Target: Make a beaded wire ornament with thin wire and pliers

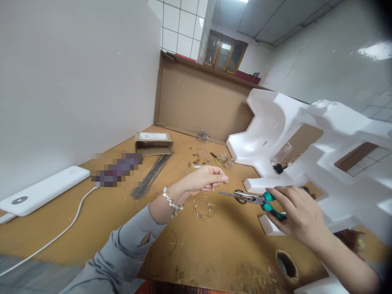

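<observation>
My left hand (206,179) is closed in a pinch, thumb against the fingers. A short pale sliver shows below the fingertips, too small to name. Just below this hand is a wire loop with clear beads (200,214); whether it hangs from the fingers or lies on the cardboard, I cannot tell. My right hand (301,210) grips long-nose pliers (255,199) by their green handles. Their thin jaws point left, towards the left fingertips, without touching them. A dark ring (239,197) shows at the jaws.
Dark rings (196,162), yellow-handled pliers (218,159) and wire clusters (202,135) lie behind the hands. Grey wires (153,175) lie beside a small box (154,143). White foam packing (294,118) stands right. A power bank (49,191) with a white cable (75,218) lies left.
</observation>
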Demonstrator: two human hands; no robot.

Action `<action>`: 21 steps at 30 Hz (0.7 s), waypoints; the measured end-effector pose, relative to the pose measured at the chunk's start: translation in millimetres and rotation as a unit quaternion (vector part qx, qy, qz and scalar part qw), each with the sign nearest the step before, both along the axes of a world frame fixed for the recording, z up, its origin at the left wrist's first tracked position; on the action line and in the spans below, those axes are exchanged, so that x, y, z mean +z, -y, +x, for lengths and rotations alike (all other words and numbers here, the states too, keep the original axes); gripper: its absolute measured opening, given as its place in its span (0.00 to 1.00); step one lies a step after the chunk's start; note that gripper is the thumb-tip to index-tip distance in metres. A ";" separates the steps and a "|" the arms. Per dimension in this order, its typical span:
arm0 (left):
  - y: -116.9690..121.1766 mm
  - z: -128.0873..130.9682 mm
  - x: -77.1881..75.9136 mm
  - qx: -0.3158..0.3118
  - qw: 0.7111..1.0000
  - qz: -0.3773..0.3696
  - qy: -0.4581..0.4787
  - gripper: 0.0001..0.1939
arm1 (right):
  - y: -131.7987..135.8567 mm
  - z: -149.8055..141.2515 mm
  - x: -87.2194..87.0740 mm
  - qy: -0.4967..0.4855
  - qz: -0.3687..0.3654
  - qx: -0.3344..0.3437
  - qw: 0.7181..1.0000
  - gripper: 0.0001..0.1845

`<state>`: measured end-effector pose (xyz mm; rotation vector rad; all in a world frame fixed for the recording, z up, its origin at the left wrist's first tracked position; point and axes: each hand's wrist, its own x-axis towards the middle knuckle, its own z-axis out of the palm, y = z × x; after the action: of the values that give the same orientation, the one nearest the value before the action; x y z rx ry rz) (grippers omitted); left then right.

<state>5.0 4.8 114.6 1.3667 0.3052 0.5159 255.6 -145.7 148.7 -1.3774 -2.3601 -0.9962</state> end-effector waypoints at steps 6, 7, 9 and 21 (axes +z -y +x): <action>3.2 1.0 1.5 -0.032 0.999 -0.030 -0.011 0.12 | -7.3 0.0 33.2 0.161 0.056 0.006 0.985 0.20; 3.4 0.8 1.8 -0.036 0.999 -0.032 -0.008 0.12 | -8.3 -0.9 35.7 0.173 0.056 0.007 0.983 0.20; 3.4 0.5 2.0 -0.040 0.999 -0.035 -0.005 0.12 | -10.1 -2.2 39.1 0.197 0.054 0.008 0.979 0.19; 0.7 1.5 -1.7 -0.038 0.998 -0.030 -0.028 0.15 | -9.5 -2.8 41.7 0.217 0.056 0.018 0.974 0.19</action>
<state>6.4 4.0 113.0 1.3309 0.3116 0.4028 252.8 -136.2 190.4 -1.1627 -2.5618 -1.5251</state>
